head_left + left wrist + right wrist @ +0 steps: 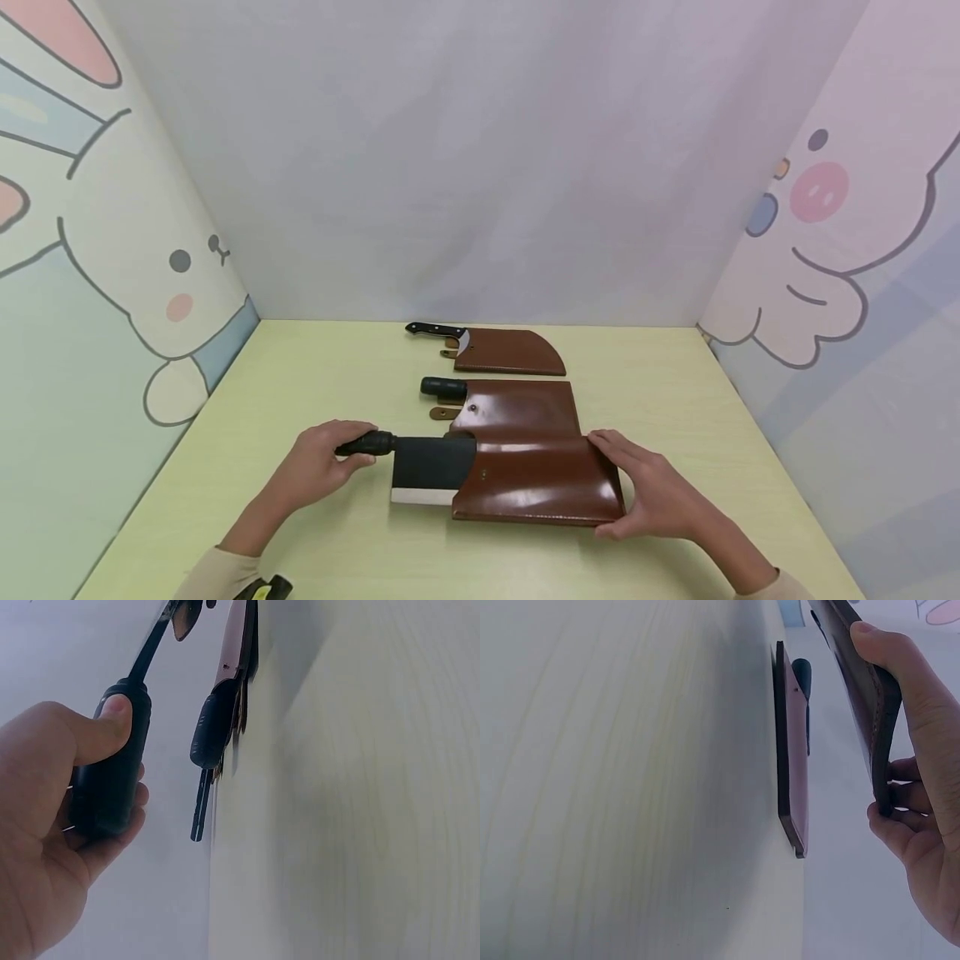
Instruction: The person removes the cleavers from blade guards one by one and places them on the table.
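Observation:
My left hand (321, 460) grips the black handle (367, 443) of a cleaver (431, 463) with a dark blade and a pale cutting edge. Part of that blade shows outside a glossy brown leather sheath (540, 483); the rest is hidden inside it. At the sheath's right end, my right hand (656, 492) holds it between thumb and fingers. In the right wrist view the sheath (870, 697) is raised off the table. The left wrist view shows my thumb along the handle (112, 765) and fingers curled round it.
Just behind lies a second sheathed cleaver (521, 406) with a black handle and a strap, partly covered by the held sheath. Farther back is a third sheathed knife (510, 350) with a riveted black handle. All are over a pale yellow table (315, 367) between printed walls.

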Demonstrator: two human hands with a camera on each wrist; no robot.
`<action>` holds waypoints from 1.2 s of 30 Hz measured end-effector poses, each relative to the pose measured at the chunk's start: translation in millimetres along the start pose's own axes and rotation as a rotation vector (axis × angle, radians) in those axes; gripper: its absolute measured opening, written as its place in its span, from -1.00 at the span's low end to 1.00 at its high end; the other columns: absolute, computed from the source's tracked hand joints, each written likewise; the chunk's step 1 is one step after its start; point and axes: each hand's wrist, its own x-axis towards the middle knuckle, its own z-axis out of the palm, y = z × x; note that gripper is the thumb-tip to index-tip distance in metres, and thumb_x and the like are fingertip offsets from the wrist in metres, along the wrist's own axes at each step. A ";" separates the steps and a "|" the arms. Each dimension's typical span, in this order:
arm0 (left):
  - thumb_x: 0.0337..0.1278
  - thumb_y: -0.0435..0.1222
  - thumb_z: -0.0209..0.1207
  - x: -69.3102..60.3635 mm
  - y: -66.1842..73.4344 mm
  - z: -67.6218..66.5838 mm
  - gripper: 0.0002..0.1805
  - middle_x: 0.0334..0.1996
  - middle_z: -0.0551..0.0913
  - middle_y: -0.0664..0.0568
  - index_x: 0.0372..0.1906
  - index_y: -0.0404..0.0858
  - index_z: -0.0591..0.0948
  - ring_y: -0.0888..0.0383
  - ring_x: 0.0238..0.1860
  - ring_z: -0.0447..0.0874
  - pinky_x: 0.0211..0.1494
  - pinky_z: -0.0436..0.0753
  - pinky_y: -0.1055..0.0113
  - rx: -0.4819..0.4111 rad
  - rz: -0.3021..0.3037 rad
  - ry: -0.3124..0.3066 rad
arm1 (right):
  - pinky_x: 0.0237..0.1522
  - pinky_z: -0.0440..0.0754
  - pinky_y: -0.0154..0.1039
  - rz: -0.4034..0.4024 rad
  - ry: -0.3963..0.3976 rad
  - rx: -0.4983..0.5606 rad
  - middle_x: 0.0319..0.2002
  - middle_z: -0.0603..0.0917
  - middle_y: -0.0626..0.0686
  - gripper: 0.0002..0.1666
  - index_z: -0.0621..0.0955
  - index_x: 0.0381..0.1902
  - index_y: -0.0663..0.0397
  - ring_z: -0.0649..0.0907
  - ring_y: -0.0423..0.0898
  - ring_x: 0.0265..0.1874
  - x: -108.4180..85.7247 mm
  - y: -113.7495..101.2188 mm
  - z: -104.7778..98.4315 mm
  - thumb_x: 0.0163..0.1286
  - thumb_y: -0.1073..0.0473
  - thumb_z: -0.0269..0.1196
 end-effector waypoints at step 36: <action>-0.07 -0.28 0.55 -19.2 -22.6 -24.3 -0.55 -0.09 0.80 0.02 0.02 -0.22 0.76 0.03 -0.14 0.80 -0.18 0.73 0.20 -0.037 0.001 0.002 | -0.05 0.72 -0.02 0.047 0.012 -0.013 0.37 0.52 0.04 0.41 0.42 0.49 0.00 0.63 0.03 0.22 -20.2 12.9 -14.8 -0.32 -0.39 0.69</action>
